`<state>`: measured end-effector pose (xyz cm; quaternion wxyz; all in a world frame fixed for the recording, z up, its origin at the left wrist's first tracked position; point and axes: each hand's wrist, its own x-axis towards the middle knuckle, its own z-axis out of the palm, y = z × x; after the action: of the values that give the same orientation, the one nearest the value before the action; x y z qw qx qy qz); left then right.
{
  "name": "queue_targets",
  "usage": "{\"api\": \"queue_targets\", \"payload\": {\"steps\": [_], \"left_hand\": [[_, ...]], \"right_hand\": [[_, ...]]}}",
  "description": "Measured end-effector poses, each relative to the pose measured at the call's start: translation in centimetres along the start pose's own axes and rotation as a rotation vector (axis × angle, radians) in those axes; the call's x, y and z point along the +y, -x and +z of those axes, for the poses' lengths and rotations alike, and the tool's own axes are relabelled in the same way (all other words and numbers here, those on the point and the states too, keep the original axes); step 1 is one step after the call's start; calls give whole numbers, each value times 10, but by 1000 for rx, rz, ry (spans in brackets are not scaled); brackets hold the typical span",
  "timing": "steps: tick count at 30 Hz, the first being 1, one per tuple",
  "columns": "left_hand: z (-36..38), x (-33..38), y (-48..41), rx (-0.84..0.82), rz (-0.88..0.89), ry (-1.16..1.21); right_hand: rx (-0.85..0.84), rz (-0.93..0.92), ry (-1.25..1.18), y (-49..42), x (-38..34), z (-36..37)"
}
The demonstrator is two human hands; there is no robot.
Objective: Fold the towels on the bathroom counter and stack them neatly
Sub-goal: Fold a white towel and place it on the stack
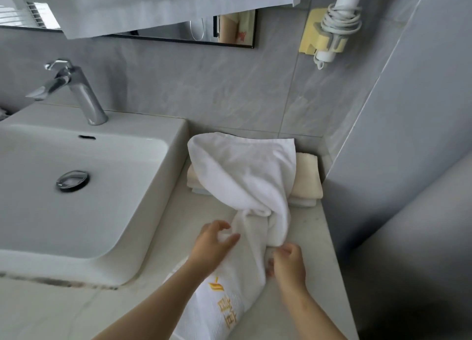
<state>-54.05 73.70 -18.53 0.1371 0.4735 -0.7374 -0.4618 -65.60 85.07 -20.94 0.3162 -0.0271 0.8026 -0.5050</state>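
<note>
Pinching the bunched white towel (242, 176) with both the left hand (214, 247) and the right hand (288, 263), the person risks dragging the folded stack (307, 178) askew, because the towel's far end lies draped over it on the counter (310, 240).

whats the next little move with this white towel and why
Probably lift the white towel off the folded stack and spread it flat on the counter. The left hand and right hand pinch its twisted middle, and its far end lies draped over the stack, so it can't fold neatly yet.
</note>
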Motion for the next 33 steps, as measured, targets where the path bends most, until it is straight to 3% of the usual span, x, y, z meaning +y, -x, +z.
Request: {"api": "queue_targets", "payload": {"steps": [3,8,11,16,18,21,25,29,33], "left_hand": [[-1,-16,17,-95,79,-210],[8,-21,30,5,95,-274],[7,-11,36,44,-31,-49],[3,-9,43,6,-392,601],[7,-14,49,-7,-488,751],[16,-18,54,-5,-489,732],[18,-10,55,-137,-578,832],[24,-6,58,-187,-557,815],[27,-2,56,-47,-342,453]], "right_hand": [[-105,67,-77,14,12,2],[-333,-22,46,38,4,-6],[-350,-36,16,47,4,-2],[-347,91,-384,60,9,-1],[-318,87,-442,61,9,-3],[-320,164,-523,55,6,-8],[-585,457,-659,65,6,-20],[-651,377,-581,57,4,-21],[-626,287,-433,54,-2,-19]]}}
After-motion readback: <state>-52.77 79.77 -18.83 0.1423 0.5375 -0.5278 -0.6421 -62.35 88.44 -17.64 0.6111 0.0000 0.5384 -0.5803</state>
